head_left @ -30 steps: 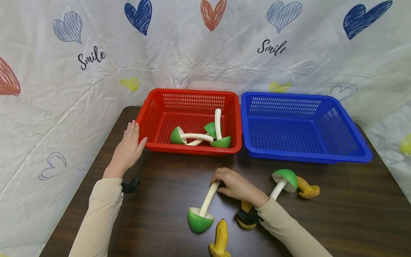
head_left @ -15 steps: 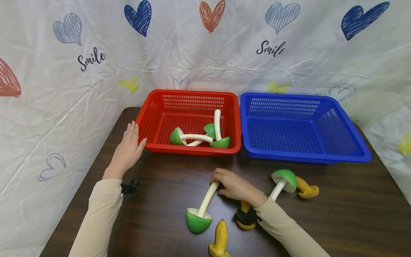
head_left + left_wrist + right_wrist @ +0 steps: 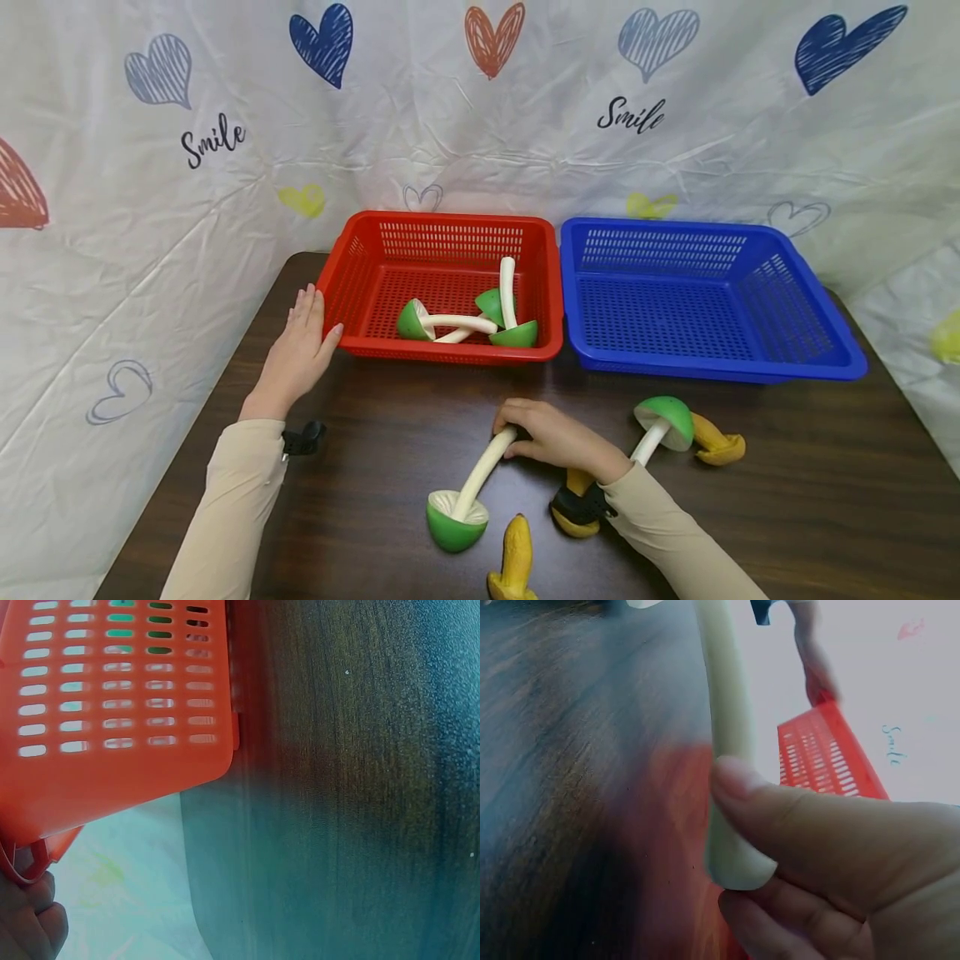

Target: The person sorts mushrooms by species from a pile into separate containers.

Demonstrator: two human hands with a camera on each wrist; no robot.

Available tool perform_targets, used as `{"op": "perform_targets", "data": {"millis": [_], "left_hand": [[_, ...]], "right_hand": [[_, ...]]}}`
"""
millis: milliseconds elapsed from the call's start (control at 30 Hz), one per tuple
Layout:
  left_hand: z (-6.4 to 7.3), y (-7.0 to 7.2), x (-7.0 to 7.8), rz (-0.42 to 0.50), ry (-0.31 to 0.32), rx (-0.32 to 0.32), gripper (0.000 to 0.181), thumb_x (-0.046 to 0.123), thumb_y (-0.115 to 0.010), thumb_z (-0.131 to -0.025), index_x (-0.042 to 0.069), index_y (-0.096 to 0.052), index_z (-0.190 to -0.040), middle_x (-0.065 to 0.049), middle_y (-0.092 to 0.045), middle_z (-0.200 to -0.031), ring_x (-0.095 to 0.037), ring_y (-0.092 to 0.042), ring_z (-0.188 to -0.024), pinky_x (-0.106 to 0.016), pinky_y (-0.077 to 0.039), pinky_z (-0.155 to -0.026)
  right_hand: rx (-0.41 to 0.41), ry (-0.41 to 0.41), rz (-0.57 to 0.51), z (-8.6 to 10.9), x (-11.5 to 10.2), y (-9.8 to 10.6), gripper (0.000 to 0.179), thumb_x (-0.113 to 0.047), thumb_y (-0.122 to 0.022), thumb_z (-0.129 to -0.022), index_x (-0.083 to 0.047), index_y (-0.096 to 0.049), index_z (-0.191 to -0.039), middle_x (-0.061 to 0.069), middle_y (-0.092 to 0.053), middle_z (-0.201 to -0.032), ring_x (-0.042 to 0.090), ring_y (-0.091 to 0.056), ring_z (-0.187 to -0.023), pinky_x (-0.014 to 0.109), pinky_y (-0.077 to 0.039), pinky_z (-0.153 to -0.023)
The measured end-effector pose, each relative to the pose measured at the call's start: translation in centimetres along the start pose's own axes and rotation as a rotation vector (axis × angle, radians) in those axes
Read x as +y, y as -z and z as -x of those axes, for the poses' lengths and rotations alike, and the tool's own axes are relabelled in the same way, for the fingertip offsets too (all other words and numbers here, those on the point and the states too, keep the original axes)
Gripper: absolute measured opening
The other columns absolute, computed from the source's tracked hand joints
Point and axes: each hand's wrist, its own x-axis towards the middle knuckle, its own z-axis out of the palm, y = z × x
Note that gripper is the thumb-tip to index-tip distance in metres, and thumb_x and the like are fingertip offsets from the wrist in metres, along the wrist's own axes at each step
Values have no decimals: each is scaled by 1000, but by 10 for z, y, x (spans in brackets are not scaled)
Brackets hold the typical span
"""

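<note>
My right hand point(image 3: 551, 433) pinches a toy mushroom point(image 3: 477, 487) by the end of its pale stem between thumb and fingers; its green cap hangs toward me, lower left of the hand. In the right wrist view the thumb lies across the stem point(image 3: 727, 697). My left hand point(image 3: 294, 354) rests against the left rim of the red basket point(image 3: 450, 350), its fingers straight in the head view and the thumb at the front corner. Several green-capped mushrooms point(image 3: 513, 335) lie inside that basket. The left wrist view shows the basket's slotted wall point(image 3: 112, 712).
A blue basket point(image 3: 652, 308) stands right of the red one. Another green mushroom point(image 3: 666, 421) and a yellow mushroom point(image 3: 718, 442) lie before it. One yellow mushroom point(image 3: 516, 554) is near the front; another point(image 3: 576, 527) is partly hidden by the right wrist. Dark wooden table point(image 3: 360, 500) beneath.
The held mushroom's cap has shifted slightly left and toward me, tilting so more of its white underside shows. My right hand has moved only slightly; the left hand stays at the red basket.
</note>
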Motion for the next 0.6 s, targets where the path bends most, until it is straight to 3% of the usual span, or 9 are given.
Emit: {"op": "perform_targets", "data": {"millis": [367, 600], "left_hand": [[2, 0, -1, 9, -4, -9, 69, 33, -37, -101, -13, -12, -144, -26, -6, -154, -38, -3, -142, -50, -9, -113], [1, -3, -2, 10, -12, 10, 67, 31, -38, -101, -14, -14, -144, -27, -8, -153, -38, -4, -142, -50, -10, -113]], "right_hand": [[75, 53, -45, 5, -1, 4, 13, -18, -71, -84, -11, -65, -93, -5, -61, -90, 4, -55, -81, 22, -49, -71], [161, 50, -76, 11, -2, 10, 13, -15, -71, -83, -11, -65, -94, -4, -62, -93, 7, -57, -84, 31, -52, -71]]}}
